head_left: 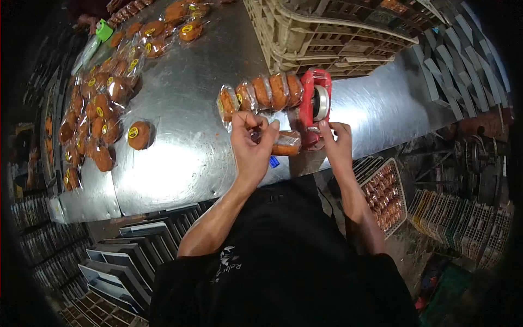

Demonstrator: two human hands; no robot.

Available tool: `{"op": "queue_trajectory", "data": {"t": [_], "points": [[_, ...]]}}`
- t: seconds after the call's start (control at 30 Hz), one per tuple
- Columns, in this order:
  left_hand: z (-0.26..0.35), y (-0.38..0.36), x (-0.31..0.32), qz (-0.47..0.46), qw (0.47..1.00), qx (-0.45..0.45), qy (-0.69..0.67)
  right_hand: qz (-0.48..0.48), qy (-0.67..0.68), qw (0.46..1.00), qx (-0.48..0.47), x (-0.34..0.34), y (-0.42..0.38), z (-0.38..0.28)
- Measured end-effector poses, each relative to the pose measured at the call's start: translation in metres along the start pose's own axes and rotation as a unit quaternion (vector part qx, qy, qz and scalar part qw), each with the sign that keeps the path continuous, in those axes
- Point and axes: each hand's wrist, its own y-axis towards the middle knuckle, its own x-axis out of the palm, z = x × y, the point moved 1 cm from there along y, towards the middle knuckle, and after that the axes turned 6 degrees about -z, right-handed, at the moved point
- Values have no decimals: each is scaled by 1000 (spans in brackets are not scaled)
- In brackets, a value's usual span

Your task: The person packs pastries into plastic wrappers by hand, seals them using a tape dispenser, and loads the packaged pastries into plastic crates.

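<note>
On the metal table a wrapped bun (287, 144) in clear plastic lies between my hands. My left hand (251, 140) is closed around the left end of its wrapper, thumb and fingers curled together. At the lower end of a red tape dispenser (307, 103) with a pale roll (321, 103), my right hand (339, 143) has its thumb and fingers pinched; what lies between them is too small to make out. Just beyond my hands stands a row of several wrapped buns (262, 92), its right end against the dispenser. A small blue piece (274, 162) shows below the bun.
Many wrapped buns (101, 106) with yellow labels are heaped on the table's left side. Stacked plastic crates (327, 52) stand at the back. A crate of wrapped buns (402, 204) is below the table edge at right. Another person's hand (87, 22) shows far left.
</note>
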Motion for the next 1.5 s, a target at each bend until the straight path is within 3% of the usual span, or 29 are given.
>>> {"op": "queue_trajectory", "data": {"t": [0.03, 0.1, 0.2, 0.27, 0.3, 0.37, 0.43, 0.57, 0.6, 0.63, 0.7, 0.77, 0.8, 0.83, 0.87, 0.9, 0.93, 0.97, 1.0, 1.07, 1.1, 1.13, 1.17, 1.2, 1.23, 1.3, 1.4, 1.47, 1.5], "points": [[-2, 2, -2, -4, 1000, 2, -2, -29, 118, 987, 103, 6, 12, 4], [-6, 1, -6, -22, 999, -12, 30, 5, 211, 970, 118, 0, 16, -2], [-8, 0, -12, -14, 999, -11, 29, 38, 137, 985, 97, -25, -29, -25], [-10, 1, -14, 2, 1000, -11, 9, 9, 278, 937, 212, -16, -65, -9], [-10, 2, -16, 17, 1000, -5, 7, 8, 279, 935, 217, -10, -69, -16], [-12, 0, -22, 28, 1000, 2, 5, -129, 307, 923, 194, 8, -69, -45], [-19, -2, -31, 61, 998, 8, 20, -28, 315, 949, -8, 0, -57, -114], [10, -8, -44, 48, 998, -8, 32, -27, 307, 949, -72, 16, -32, -151], [20, -12, -48, 12, 998, 22, 52, -133, 444, 885, 40, 19, -31, -148], [28, -15, -57, -22, 995, 52, 76, -238, 558, 780, 155, 23, -29, -147], [34, -13, -77, -38, 996, 72, 35, -406, 599, 643, 251, 29, -20, -143], [40, -9, -90, 149, 985, 88, -27, -386, 615, 653, 214, 58, -13, -148], [41, -7, -102, 171, 968, 3, -182, -292, 618, 703, 195, 68, -9, -163], [44, -11, -118, 111, 944, -121, -286, -237, 635, 709, 195, 71, -4, -182], [43, -12, -127, 44, 945, -142, -291, -273, 601, 739, 136, 73, 1, -189], [43, -8, -132, 33, 963, -140, -230, -305, 562, 765, 78, 70, 6, -187], [20, 19, -139, 53, 994, -91, 11, -298, 534, 789, 56, 71, 26, -184], [-9, 39, -135, 72, 992, -56, 92, -271, 500, 821, 46, 64, 36, -173], [-11, 55, -128, 18, 981, -119, 150, -262, 512, 817, 47, 58, 43, -179], [-9, 76, -144, -1, 930, -197, 311, -230, 507, 829, 46, 43, 57, -188], [0, 92, -174, 28, 881, -162, 443, -210, 492, 843, 46, 37, 59, -190], [9, 109, -205, 69, 810, -136, 566, -172, 462, 868, 64, 32, 58, -196], [21, 123, -233, 201, 709, -64, 673, -168, 466, 866, 65, 34, 57, -196], [37, 147, -270, 240, 631, -16, 738, -184, 473, 860, 59, 37, 55, -194], [41, 163, -311, 260, 518, 48, 813, -199, 477, 855, 51, 38, 53, -193], [54, 177, -370, 234, 414, 123, 871, -206, 438, 874, 23, 42, 46, -201], [73, 164, -369, 138, 405, 155, 890, -212, 384, 895, -83, 52, 38, -212], [79, 134, -309, 164, 705, 72, 686, -211, 277, 918, -192, 64, 36, -223], [109, 110, -264, 116, 822, -51, 555, -196, 223, 922, -250, 71, 32, -232]]}}
